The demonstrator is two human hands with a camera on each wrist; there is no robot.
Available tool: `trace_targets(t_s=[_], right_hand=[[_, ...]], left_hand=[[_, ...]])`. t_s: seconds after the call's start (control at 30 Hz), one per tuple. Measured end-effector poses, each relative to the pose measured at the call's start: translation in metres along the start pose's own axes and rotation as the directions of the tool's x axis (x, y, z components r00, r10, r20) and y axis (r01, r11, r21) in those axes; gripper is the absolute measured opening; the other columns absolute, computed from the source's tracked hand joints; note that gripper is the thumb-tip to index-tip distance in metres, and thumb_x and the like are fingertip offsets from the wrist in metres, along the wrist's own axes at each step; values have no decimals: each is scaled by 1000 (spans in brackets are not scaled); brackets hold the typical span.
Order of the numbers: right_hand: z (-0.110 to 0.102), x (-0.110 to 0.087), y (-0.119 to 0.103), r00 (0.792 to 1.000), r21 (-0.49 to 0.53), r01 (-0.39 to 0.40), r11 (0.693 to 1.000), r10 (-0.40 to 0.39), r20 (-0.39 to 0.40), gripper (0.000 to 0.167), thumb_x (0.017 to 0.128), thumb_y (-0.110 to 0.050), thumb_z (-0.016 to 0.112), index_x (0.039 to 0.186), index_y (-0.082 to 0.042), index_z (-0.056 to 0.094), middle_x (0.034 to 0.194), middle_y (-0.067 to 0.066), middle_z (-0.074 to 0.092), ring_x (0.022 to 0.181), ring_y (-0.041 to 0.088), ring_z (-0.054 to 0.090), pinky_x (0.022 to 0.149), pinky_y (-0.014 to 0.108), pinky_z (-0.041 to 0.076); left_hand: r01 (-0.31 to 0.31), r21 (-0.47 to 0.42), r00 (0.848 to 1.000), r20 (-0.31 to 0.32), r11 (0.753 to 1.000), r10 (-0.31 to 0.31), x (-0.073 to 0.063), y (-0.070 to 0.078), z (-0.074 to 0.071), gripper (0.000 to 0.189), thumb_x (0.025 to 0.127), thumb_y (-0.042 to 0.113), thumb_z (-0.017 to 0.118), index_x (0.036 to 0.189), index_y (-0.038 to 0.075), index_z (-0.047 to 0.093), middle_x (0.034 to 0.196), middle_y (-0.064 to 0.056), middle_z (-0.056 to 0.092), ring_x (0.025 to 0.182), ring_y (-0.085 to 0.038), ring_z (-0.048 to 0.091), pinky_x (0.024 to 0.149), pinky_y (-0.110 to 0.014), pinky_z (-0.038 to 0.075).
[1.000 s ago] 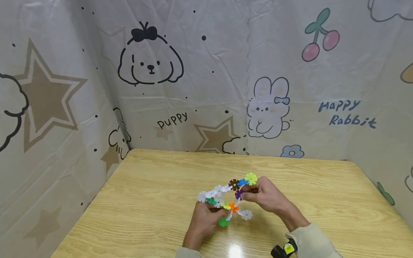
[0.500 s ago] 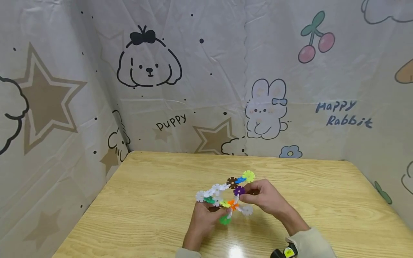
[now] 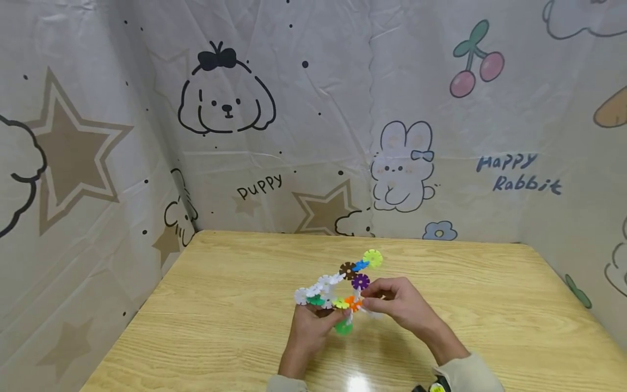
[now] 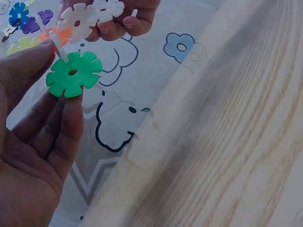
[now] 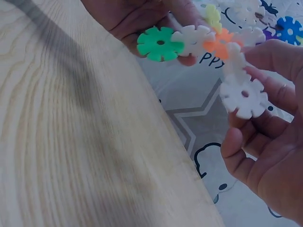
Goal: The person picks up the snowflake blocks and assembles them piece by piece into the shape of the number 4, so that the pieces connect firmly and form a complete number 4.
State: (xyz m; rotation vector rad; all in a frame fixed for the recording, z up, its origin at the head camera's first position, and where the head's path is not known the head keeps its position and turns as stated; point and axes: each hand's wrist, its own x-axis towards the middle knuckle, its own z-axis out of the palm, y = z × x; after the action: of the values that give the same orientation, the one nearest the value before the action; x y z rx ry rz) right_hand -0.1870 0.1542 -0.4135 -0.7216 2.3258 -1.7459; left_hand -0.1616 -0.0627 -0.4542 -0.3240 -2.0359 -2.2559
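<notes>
Both hands hold a build of slotted plastic snowflake discs above the table. My left hand (image 3: pixel 311 329) grips its lower left part, thumb near the yellow and orange discs (image 3: pixel 352 304). White discs (image 3: pixel 323 283) run along the left side up to a brown disc (image 3: pixel 348 270). Beyond it come a blue disc (image 3: pixel 361 265) and a lime disc (image 3: pixel 373 258). My right hand (image 3: pixel 404 305) pinches the white piece between the purple disc (image 3: pixel 360 281) and the orange one. A green disc (image 4: pixel 73 74) sticks out below, and another white disc (image 5: pixel 244 97) lies before the right fingers.
Underneath is a wood-grain table (image 3: pixel 220 316). Printed curtains (image 3: pixel 323 136) rise at its back and sides. A black device with a yellow label (image 3: pixel 437 387) sits at the right wrist.
The right fingers have slid down from the purple disc toward the orange one, leaving the purple disc in full view. The build's upper end has shifted slightly up and left.
</notes>
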Motion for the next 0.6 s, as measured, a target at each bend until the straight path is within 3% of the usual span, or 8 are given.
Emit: trace_targets(t_s=[0.17,0.6], right_hand=[[1,-5,1,999,51,-32,998,32,-10,22,92,-14,73,106,3,72,104,14,69,90,24,65,81,35,53],[-3,-15,10,1000,122,3,993,-5,15,27,92,-9,70,114,7,69,111,18,68,92,18,64,82,34,53]], left_hand=[[-11,-19,1000,-17,1000,11,0,1,2,34,80,0,83,108,-9,65,91,-11,72,84,-17,68,77,-29,55],[-28,-36,999,-29,999,27,0,4,5,25,79,-3,82,98,-10,67,82,-8,73,74,-11,66,71,-25,54]])
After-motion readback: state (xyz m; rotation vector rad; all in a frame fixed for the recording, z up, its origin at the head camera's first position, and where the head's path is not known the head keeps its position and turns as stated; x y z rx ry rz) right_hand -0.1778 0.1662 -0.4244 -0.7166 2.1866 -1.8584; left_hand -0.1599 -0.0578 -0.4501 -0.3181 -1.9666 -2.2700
